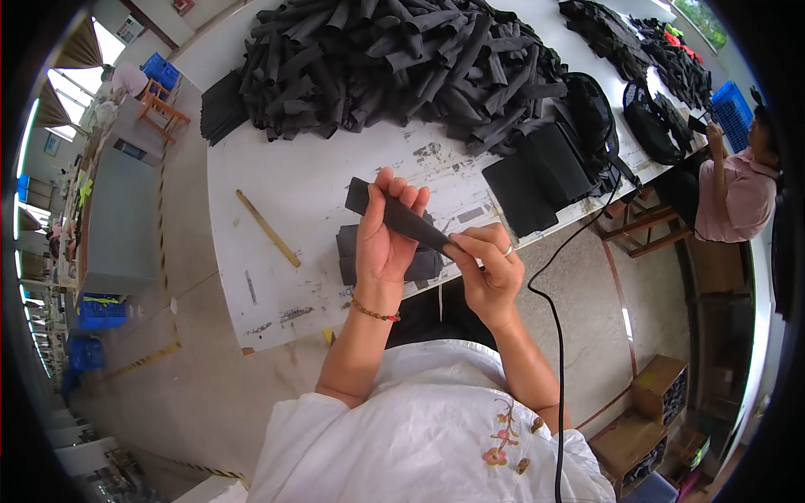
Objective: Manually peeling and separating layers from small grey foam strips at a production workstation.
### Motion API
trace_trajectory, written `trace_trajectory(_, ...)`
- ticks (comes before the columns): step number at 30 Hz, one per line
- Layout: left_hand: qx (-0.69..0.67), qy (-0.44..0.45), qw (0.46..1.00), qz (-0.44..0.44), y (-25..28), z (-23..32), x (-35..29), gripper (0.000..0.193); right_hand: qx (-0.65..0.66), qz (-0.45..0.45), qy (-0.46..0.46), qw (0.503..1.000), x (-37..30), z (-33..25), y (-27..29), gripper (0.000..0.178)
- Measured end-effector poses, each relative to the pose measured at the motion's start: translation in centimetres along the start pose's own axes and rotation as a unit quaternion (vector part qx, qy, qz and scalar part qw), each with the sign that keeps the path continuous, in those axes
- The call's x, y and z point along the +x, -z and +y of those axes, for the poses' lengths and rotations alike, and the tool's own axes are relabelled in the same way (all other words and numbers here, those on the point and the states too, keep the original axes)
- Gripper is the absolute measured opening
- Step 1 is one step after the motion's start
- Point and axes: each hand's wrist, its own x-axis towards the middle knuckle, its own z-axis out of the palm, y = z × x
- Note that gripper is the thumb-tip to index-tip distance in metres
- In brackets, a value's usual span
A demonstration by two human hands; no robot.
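A strip of black fabric [405,220] is stretched slantwise between my two hands above the table's near edge. My left hand [386,226] grips its upper left end, palm turned up and fingers curled around it. With thumb and fingers my right hand [489,264], a ring on one finger, pinches the lower right end. Beneath my hands a small stack of folded black fabric pieces [346,256] lies on the white table [335,176], partly hidden by my left hand and wrist.
A large heap of black fabric strips [394,67] covers the table's far side. A yellow ruler [268,228] lies at left. Flat black panels [537,180] and a black mesh bag [589,113] sit at right. A black cable [553,302] hangs past my right arm. Another person [738,189] sits at right.
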Motion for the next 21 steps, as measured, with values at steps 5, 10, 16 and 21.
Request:
trace_trajectory(5,0.008,-0.004,1.000,-0.014,-2.1,0.1,-0.1,0.032,0.175,0.028,-0.167,0.970,-1.1,-0.3,-0.3,0.017)
trace_trajectory(10,0.178,-0.031,0.935,0.305,-2.3,1.0,-1.2,0.036,-0.010,0.083,-0.011,0.996,0.8,0.8,1.7,0.022)
trace_trajectory(16,0.304,0.035,0.929,0.210,-1.7,1.7,-2.1,0.018,-0.194,-0.129,0.231,0.945,1.2,2.1,2.6,0.044)
trace_trajectory(21,0.361,-0.009,0.903,0.235,-1.1,2.3,-2.3,0.011,0.111,-0.051,-0.163,0.979,-0.4,3.1,1.7,0.066)
